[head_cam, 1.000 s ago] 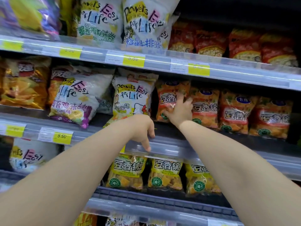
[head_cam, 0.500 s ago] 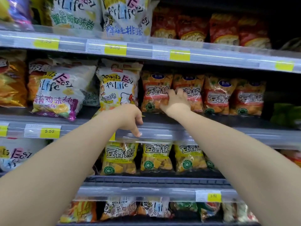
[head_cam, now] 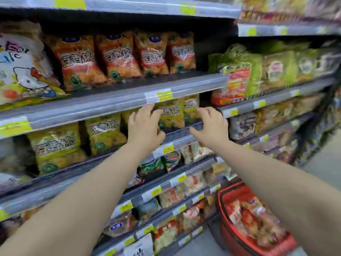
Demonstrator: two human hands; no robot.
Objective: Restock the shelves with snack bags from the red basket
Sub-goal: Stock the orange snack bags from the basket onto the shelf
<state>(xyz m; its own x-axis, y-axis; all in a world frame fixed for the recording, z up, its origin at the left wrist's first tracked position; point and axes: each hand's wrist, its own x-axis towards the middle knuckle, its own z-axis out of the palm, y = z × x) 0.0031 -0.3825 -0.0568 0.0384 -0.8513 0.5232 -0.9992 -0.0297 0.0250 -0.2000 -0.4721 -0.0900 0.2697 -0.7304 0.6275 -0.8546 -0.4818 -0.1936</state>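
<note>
Grey metal store shelving (head_cam: 110, 100) is shown with the red plastic basket (head_cam: 224, 198), full of clear-and-red snack bags (head_cam: 254, 217), set on the floor at lower right, well apart from the hands. Yellow foil snack bags (head_cam: 171, 115) on the middle shelf are flanked by the left hand (head_cam: 145, 124) and right hand (head_cam: 210, 124), both spread open and empty. Squaring the row upright from both sides is judged best.

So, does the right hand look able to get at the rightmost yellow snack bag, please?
Probably yes: the right hand is open right beside the rightmost yellow snack bag, and nothing stands between them.
</note>
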